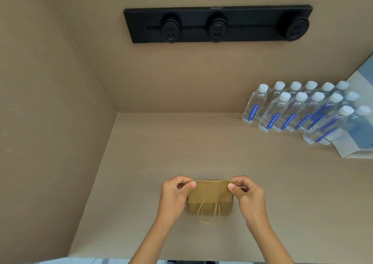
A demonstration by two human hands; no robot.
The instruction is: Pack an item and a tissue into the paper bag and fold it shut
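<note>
A small brown paper bag stands on the beige counter in front of me, its top folded over toward me and its string handles hanging down the near face. My left hand pinches the left end of the folded top edge. My right hand pinches the right end of the same edge. The bag's contents are hidden; no item or tissue shows outside it.
Several clear water bottles with white caps and blue labels stand in rows at the back right. A white and blue box sits beside them at the right edge. A black socket strip is mounted on the back wall. A side wall rises on the left.
</note>
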